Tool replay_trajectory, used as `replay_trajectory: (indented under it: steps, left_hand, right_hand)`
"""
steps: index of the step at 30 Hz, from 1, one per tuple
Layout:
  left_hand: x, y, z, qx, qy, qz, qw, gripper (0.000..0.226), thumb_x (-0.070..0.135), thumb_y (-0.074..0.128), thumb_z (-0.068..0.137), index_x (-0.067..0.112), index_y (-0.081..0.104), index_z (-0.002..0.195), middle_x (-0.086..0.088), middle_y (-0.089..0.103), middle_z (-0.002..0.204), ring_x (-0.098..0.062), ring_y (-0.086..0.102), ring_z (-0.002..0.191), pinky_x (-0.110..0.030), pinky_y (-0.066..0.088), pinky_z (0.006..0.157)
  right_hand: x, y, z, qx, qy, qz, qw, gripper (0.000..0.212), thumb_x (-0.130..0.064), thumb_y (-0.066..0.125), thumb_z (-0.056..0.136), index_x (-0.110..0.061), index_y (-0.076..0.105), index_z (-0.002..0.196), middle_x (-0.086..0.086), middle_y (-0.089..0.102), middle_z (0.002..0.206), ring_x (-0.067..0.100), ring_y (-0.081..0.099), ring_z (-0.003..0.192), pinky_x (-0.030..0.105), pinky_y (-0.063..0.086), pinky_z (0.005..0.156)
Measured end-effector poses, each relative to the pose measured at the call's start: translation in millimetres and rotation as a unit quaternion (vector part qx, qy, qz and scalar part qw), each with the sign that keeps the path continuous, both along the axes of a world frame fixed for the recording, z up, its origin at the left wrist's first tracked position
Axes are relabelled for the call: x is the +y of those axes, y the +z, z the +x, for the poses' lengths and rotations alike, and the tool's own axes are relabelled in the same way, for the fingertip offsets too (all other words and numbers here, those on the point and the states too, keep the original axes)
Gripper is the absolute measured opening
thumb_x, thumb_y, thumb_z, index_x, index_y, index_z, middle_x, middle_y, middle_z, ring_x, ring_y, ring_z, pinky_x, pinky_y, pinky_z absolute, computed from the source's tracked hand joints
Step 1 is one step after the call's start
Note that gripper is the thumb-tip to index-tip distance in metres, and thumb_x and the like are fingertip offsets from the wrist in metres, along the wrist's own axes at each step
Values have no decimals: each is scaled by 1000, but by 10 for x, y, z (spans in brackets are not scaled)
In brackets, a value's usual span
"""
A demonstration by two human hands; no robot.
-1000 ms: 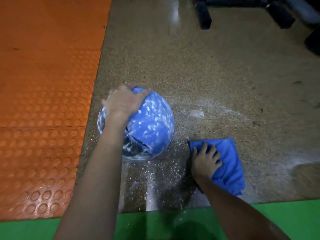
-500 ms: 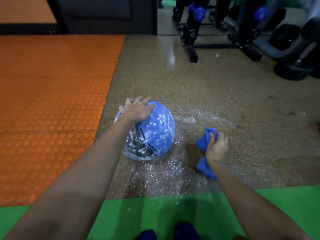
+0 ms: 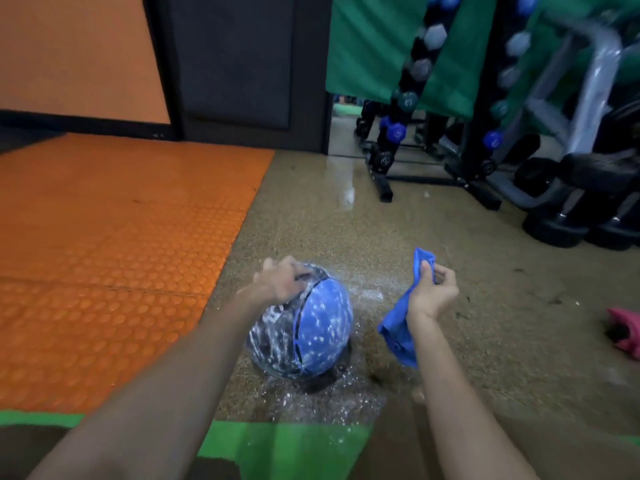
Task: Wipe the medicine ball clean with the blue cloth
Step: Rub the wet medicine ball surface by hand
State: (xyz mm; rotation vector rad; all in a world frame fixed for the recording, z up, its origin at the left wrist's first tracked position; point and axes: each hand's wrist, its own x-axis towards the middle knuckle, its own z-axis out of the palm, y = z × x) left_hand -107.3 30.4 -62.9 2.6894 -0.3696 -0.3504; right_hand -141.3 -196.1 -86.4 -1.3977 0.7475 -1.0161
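Orange rubber matting with round studs (image 3: 104, 237) fills the largest part of my remote view, on the left side. Beside it, to the right, lies a speckled beige hard floor (image 3: 450, 254), which has a bright reflection far back. Behind this floor stands a black metal rack with blue, grey and green dumbbells (image 3: 398, 133). It is blurred, so I cannot count them. A flat green strip of mat (image 3: 294, 448) runs along the near edge of the view.

On the speckled floor, just beside the edge of the orange matting, sits the round blue and black medicine ball (image 3: 311, 327). Its surface is covered with white spots. White specks (image 3: 329, 400) also lie scattered on the floor around the ball and toward the green strip.

The left hand (image 3: 277, 282) lies on the top of the medicine ball, its fingers bent over the upper side and holding it. The right hand (image 3: 431, 294) is to the right of the ball and apart from it. Its fingers are curled tightly around the bunched blue cloth (image 3: 398, 330). One end of the cloth stands up above the fingers and the other end hangs down below the wrist. The cloth does not touch the ball.

At the right edge lies a small pink object (image 3: 623, 330), and I cannot tell what it is.
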Motion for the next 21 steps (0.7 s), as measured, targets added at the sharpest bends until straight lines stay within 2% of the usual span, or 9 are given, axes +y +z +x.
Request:
replay_trajectory:
  steps: [2,5,8,10,11,13,15,17,21]
  left_hand:
    - [9,-64,-11,-44,28,-30,998,31,36,39,100,40,53,127,6,43,131,-27,28,125,-44,23,106]
    - [-5,-256,50,-96,111,-106,983,25,36,38,99,41,58,112,6,42,128,-24,27,123,-39,19,101]
    - [-19,-433,140,-142,139,-84,977,30,35,36,98,35,52,123,-3,27,148,-24,13,138,-45,14,109]
    - [8,-490,290,-128,121,-77,981,36,36,32,99,37,46,133,4,22,154,-21,11,142,-46,13,112]
    - [20,-502,355,-125,110,-74,983,38,37,31,100,38,44,135,8,25,154,-19,15,142,-43,16,112]
    - [38,-533,464,-126,97,-72,985,38,38,29,100,40,45,135,13,34,150,-16,26,139,-39,22,113]
    - [48,-552,534,-122,99,-79,984,39,39,29,100,40,46,135,15,39,147,-15,29,138,-40,23,113]
    - [65,-589,546,-122,97,-78,985,45,45,22,97,40,46,135,16,40,146,-14,30,138,-39,24,112]
    - [50,-585,527,-147,83,-83,982,62,51,14,83,40,46,135,17,40,145,-13,31,137,-39,25,112]
  right_hand:
    - [110,13,100,6,51,-22,998,15,-12,64,85,1,63,91,3,56,74,19,51,75,21,37,62]
    - [326,2,209,29,144,-92,985,5,-11,65,83,-7,64,86,3,59,76,16,54,73,22,36,64]
    - [456,-40,272,34,212,-163,963,3,-12,65,82,-15,67,83,-4,63,74,11,56,70,19,40,64]
    - [518,-62,343,33,232,-194,953,8,-11,66,82,-12,71,89,-6,66,80,7,57,74,11,41,68]
    - [563,-94,383,44,253,-219,941,12,-12,67,82,-11,72,93,-5,68,86,6,58,78,10,42,74]
    - [685,-246,451,90,339,-294,889,20,-19,65,84,-13,71,102,-2,69,103,5,56,93,19,41,91]
    - [786,-465,477,125,398,-324,849,26,-28,58,89,-20,66,112,-4,62,120,9,49,112,27,32,103]
    - [798,-604,471,114,406,-286,860,27,-28,53,93,-23,62,117,-8,57,125,11,43,120,28,27,105]
    - [730,-556,617,120,342,-185,914,20,-19,55,92,-13,69,105,-6,63,100,11,55,100,31,41,95]
